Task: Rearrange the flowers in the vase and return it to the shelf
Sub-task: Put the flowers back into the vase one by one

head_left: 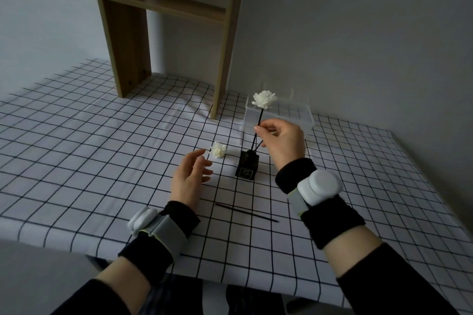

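Observation:
A small black vase [247,166] stands on the checked tablecloth near the middle. My right hand [281,142] pinches the black stem of a white flower [265,99] just above the vase; the stem's lower end goes into the vase mouth, and a second thin stem leans there too. A second white flower [219,149] lies on the cloth to the left of the vase. My left hand [190,176] hovers beside it with relaxed fingers, holding nothing. A bare black stick [247,212] lies on the cloth in front of the vase.
A wooden shelf unit [166,7] stands at the back of the table against the wall. A clear plastic box [279,116] sits behind the vase, to the right of the shelf's leg. The table's front edge [230,279] runs close to my body.

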